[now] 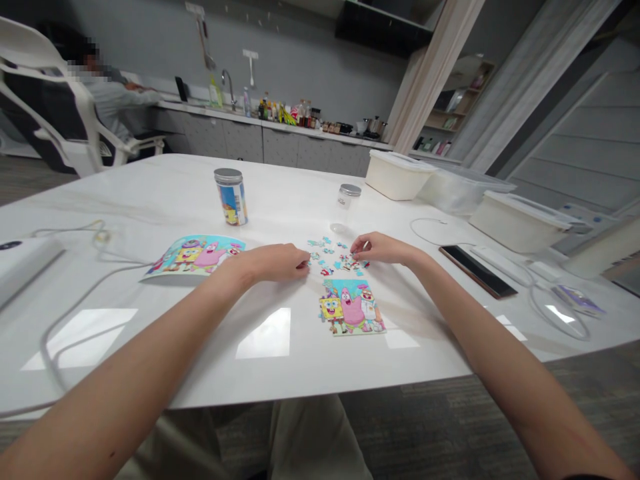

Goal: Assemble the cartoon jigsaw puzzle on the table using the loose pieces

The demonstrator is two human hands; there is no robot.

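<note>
A partly joined cartoon puzzle [353,307] lies flat on the white table [200,360], its left edge uneven. Just beyond it are scattered loose puzzle pieces [329,251]. My left hand [284,262] rests at the left side of these pieces, fingers curled closed; what they hold, if anything, is hidden. At the right side of the pieces, my right hand [375,248] has its thumb and fingers pinched around a small puzzle piece [354,253]. A curved picture sheet [200,255] with the same cartoon figures lies left of my left hand.
Behind the pieces stand a clear jar [349,203] and a printed jar [231,200]. At right are a phone [477,271], cables and white bins [520,222]. A power strip [30,263] lies at left. A person [113,100] sits at the back left.
</note>
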